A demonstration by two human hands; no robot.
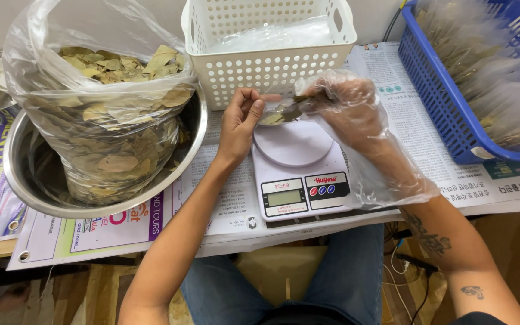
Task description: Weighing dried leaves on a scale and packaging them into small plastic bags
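While you are holding the small clear pouch (274, 114) above the white kitchen scale (299, 171), your bare left hand (240, 123) is pinching its mouth and your gloved right hand (347, 108) is pinching dried leaves (293, 107) into it; keep that mouth wide.

A big clear bag of dry leaves (112, 114) was set in a shiny metal bowl (22, 180). A white basket (266, 66) was placed behind a white scale (299, 174). A blue basket (440, 96) was filled with packets. Newspapers (404, 114) were spread underneath.
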